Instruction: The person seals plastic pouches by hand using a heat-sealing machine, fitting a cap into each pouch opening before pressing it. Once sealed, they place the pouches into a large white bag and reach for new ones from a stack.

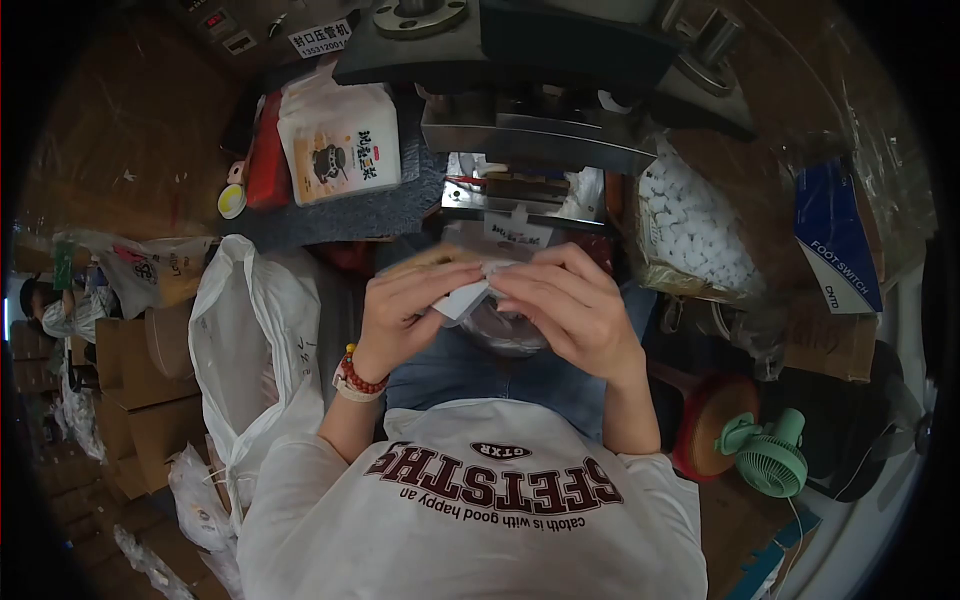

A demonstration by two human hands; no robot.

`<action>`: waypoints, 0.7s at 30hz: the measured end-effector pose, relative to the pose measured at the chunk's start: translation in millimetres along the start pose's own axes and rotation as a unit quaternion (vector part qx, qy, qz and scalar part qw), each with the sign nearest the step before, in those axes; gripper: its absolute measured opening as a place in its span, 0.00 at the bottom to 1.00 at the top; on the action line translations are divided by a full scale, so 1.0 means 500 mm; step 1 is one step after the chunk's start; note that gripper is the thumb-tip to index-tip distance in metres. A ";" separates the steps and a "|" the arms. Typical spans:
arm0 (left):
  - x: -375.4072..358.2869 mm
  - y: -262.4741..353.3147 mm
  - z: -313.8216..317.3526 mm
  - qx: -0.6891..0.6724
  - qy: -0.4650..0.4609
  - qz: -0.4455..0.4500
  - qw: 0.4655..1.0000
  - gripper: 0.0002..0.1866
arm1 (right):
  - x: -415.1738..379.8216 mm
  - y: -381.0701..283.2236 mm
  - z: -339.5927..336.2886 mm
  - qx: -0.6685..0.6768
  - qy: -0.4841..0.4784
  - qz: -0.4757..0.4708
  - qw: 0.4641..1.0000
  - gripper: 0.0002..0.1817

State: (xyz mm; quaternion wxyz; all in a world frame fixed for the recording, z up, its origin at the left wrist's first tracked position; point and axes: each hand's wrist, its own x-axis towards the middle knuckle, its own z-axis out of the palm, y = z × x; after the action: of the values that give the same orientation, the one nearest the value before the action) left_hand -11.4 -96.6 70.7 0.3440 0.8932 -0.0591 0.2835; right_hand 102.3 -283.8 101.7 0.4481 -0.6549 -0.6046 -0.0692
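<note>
My left hand point(408, 305), a beaded bracelet on its wrist, is closed with its fingers pinching a small flat white piece point(464, 300) that looks like folded paper or film. From the other side my right hand point(572, 308) meets it, fingertips pressed together on the same white piece. What lies between the fingertips is partly covered. Below and behind the hands is a clear plastic bag point(508, 332) on my lap; its contents are hard to make out. A metal machine tray point(520, 214) stands just beyond my hands.
Left of me stands an open white sack point(228, 335). A printed white packet point(345, 150) lies on a grey mat point(395, 215). To the right are a box of small white pieces point(695, 225), a blue foot switch box point(838, 240) and a green fan point(770, 460). Machine parts hang overhead.
</note>
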 end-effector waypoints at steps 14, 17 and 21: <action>0.101 -0.114 0.173 -0.518 -0.020 -0.446 0.730 0.14 | -0.107 0.165 -0.109 -0.324 0.126 0.367 0.863 0.16; 0.110 -0.111 0.173 -0.555 -0.016 -0.453 0.698 0.14 | -0.140 0.215 -0.092 -0.395 0.042 0.375 0.837 0.16; 0.127 -0.117 0.098 -0.343 -0.107 -0.439 0.824 0.17 | -0.124 0.206 -0.094 -0.333 0.064 0.395 0.854 0.15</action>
State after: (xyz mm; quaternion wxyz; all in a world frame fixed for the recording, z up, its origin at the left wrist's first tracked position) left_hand 81.7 -78.5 41.8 0.7076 0.6742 0.2089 -0.0334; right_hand 195.1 -347.0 38.3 0.2306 -0.9426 -0.2059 -0.1260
